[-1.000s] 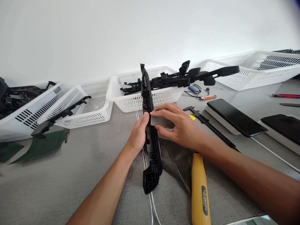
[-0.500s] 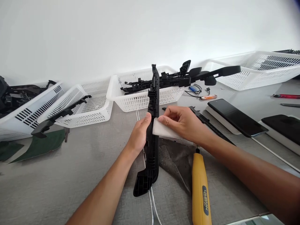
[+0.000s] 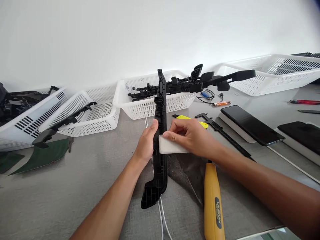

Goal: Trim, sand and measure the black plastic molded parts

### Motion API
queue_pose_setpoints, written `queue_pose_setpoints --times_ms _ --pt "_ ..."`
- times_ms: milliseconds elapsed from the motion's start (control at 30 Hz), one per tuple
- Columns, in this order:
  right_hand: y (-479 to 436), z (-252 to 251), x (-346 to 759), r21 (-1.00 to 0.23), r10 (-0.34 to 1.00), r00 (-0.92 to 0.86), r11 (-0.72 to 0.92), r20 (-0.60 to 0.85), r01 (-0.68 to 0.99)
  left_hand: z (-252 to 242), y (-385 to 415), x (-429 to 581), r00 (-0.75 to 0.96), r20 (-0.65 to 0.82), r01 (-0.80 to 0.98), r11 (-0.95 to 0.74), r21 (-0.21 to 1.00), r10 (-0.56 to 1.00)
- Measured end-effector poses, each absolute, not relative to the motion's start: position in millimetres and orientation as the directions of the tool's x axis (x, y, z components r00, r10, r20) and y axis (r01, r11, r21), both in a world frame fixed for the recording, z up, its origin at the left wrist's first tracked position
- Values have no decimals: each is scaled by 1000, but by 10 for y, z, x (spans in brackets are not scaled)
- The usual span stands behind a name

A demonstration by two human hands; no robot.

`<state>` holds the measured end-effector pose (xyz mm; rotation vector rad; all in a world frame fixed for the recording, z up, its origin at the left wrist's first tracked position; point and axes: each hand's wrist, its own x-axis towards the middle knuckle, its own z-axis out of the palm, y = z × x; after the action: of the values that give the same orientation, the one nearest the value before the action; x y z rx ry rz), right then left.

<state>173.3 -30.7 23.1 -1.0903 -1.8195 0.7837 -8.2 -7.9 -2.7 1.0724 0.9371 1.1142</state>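
Note:
My left hand (image 3: 147, 143) grips a long black plastic part (image 3: 160, 140) at its middle and holds it upright on edge over the grey table (image 3: 62, 196). My right hand (image 3: 192, 136) pinches a white block (image 3: 171, 148) and presses it flat against the part's right side, just below my left thumb. The part's lower end (image 3: 151, 196) curves toward me. Its top reaches the middle white basket (image 3: 150, 106).
Several white baskets (image 3: 100, 113) with black parts line the wall. A yellow-handled tool (image 3: 213, 203) lies near my right forearm on a dark cloth (image 3: 182, 170). A caliper (image 3: 222, 133), a yellow piece (image 3: 185, 117), phones (image 3: 250, 125) and cables lie to the right. Green felt (image 3: 47, 153) lies at left.
The part has tilted and shifted slightly left again. My right hand has slid the white block down the part's side toward me, uncovering the yellow piece behind it.

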Motion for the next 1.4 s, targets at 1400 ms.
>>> queue_pose_setpoints --times_ms 1400 --pt "-300 205 1747 -783 907 -147 416 396 462 33 -108 -62 258 -24 -222 83 972 966"
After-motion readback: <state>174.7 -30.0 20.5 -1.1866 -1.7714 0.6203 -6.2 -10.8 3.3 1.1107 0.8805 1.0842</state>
